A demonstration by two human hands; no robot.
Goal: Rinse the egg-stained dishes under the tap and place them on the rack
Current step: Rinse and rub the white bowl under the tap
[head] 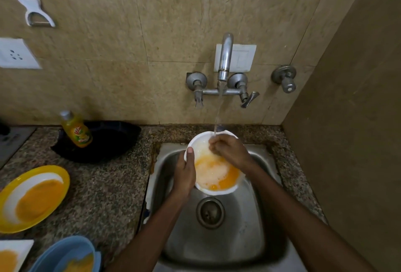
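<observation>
Head view, white bowl (213,189) streaked with yellow egg, left hand (184,172) gripping rim, right hand (230,150) curled inside.

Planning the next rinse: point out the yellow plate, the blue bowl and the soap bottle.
yellow plate (63,176), head view, on its bare right rim.
blue bowl (65,248), head view, on its upper rim.
soap bottle (78,132), head view, on its label.

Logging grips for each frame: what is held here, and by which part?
The left hand holds the white bowl by its left rim, thumb over the edge. The right hand rubs inside it, holding nothing visible.
</observation>
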